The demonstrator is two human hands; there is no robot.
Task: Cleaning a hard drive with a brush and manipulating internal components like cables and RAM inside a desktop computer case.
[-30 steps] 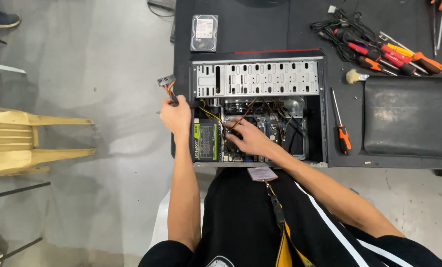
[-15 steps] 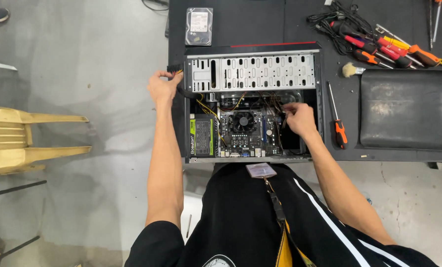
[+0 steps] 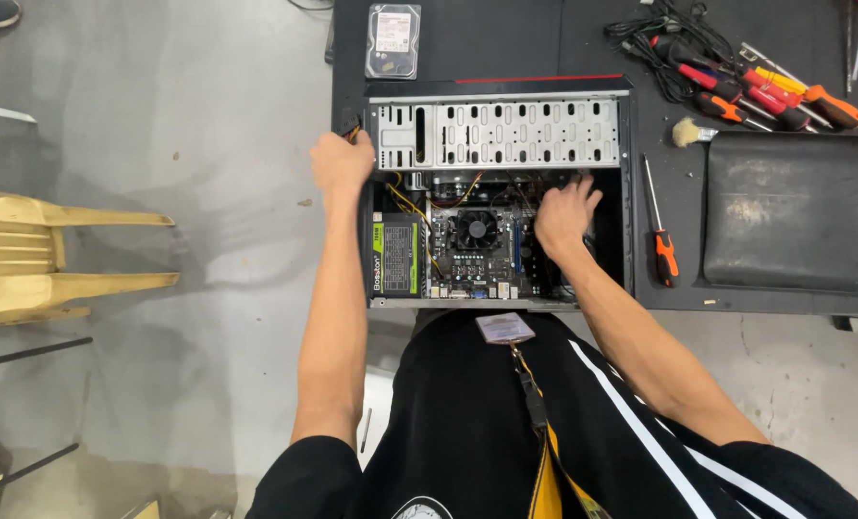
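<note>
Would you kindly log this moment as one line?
left hand: grips connector at computer case edge | right hand: inside case, on motherboard

An open desktop computer case (image 3: 499, 197) lies on its side at upper centre of the frame, its perforated metal drive cage toward the top, motherboard with a round black cooler fan (image 3: 474, 230) in the middle, and a green-labelled power supply (image 3: 396, 255) at its lower left.

Left hand (image 3: 341, 161) gripping open computer case (image 3: 498, 123) edge, right hand (image 3: 563, 213) inside, screwdriver (image 3: 661, 240) beside.
</note>
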